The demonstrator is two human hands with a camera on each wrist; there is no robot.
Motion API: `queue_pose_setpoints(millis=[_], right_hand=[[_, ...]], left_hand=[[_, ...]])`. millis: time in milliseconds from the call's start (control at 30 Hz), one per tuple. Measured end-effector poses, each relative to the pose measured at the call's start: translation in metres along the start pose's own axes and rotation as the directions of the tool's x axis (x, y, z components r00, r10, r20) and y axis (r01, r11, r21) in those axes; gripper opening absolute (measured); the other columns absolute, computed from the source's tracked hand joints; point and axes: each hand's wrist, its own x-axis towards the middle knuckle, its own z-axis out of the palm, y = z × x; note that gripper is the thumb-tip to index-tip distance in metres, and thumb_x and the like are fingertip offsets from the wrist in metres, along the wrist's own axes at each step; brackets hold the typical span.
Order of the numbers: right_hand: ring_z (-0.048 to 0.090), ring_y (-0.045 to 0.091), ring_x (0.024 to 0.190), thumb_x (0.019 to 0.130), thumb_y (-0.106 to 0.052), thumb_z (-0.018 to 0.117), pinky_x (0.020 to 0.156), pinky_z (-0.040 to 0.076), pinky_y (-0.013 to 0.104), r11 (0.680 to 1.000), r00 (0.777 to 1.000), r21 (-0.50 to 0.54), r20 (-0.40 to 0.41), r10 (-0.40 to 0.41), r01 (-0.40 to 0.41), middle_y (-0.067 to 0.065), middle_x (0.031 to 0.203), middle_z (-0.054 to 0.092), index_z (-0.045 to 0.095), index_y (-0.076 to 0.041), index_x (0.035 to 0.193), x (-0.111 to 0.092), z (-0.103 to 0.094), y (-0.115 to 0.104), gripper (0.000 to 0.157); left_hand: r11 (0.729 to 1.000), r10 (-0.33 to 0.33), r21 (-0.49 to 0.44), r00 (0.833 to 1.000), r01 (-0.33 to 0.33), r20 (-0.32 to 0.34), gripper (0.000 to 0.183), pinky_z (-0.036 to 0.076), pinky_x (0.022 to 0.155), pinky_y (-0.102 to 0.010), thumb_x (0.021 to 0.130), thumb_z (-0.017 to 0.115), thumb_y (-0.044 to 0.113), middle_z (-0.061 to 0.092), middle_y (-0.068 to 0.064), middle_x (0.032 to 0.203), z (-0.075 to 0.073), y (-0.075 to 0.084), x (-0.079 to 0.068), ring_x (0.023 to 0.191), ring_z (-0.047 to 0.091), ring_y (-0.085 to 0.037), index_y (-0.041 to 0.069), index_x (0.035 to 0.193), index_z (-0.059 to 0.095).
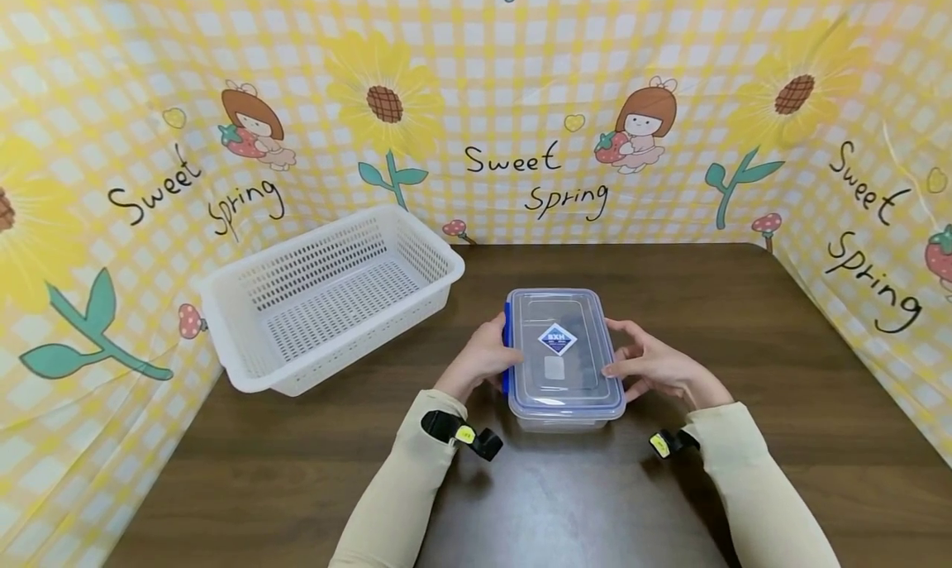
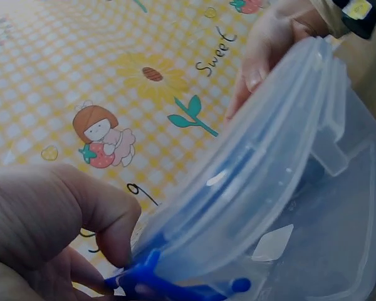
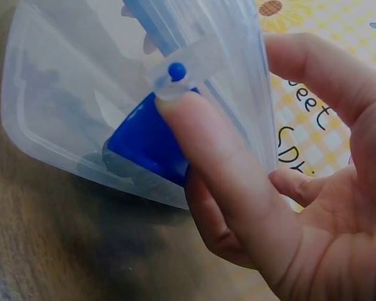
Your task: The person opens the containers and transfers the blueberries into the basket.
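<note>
A clear plastic food container (image 1: 565,328) with a lid and blue side latches sits on the table in front of me. My left hand (image 1: 487,353) grips its left side, thumb over the lid's edge. In the left wrist view, the left thumb and fingers close round a blue latch (image 2: 169,285). On the opposite side, my right hand (image 1: 658,365) holds the container with bent fingers. Seen from the right wrist, one fingertip presses at the top of the other blue latch (image 3: 153,141), which hangs angled out from the wall. A blue-and-white label (image 1: 557,339) marks the lid.
A white perforated plastic basket (image 1: 327,361) stands at the back left, with nothing inside. The dark wooden table (image 1: 781,369) is bounded by a yellow checked cloth (image 1: 506,80) at the back and both sides. Each wrist wears a black strap camera (image 1: 461,432).
</note>
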Motion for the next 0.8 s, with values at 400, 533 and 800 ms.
queue_pose_setpoints(millis=[400,533,800], right_hand=[[0.070,0.023,0.078,0.089,0.003,0.068,0.062,0.062,0.046,1.000,1.000,0.000,0.013,-0.009,0.009,0.011,0.087,0.056,-0.003,-0.004,0.156,-0.004,-0.001,-0.002,0.098],[0.069,0.023,0.077,0.089,0.003,0.069,0.062,0.062,0.045,1.000,1.000,0.000,0.011,-0.010,0.010,0.011,0.086,0.057,-0.003,-0.003,0.156,-0.005,-0.003,-0.003,0.098],[0.068,0.022,0.079,0.090,0.002,0.070,0.064,0.063,0.043,1.000,1.000,0.009,0.007,-0.008,0.008,0.012,0.089,0.057,0.000,-0.004,0.158,-0.003,0.000,-0.001,0.098]], left_hand=[[0.961,-0.031,-0.270,0.991,0.065,0.128,0.080,0.059,0.049,-0.041,0.077,0.054,-0.011,0.056,-0.024,0.120,-0.011,-0.021,0.001,0.083,0.065,-0.034,0.003,0.152,0.031],[0.900,-0.025,-0.422,0.978,0.111,0.206,0.083,0.059,0.051,-0.035,0.077,0.051,-0.018,0.055,-0.022,0.127,-0.019,-0.032,0.002,0.087,0.063,-0.029,0.004,0.155,0.029],[0.843,-0.010,-0.518,0.967,0.144,0.254,0.081,0.062,0.068,-0.047,0.084,0.053,-0.021,0.050,-0.027,0.136,-0.028,-0.052,0.001,0.095,0.063,-0.031,0.004,0.157,0.025]])
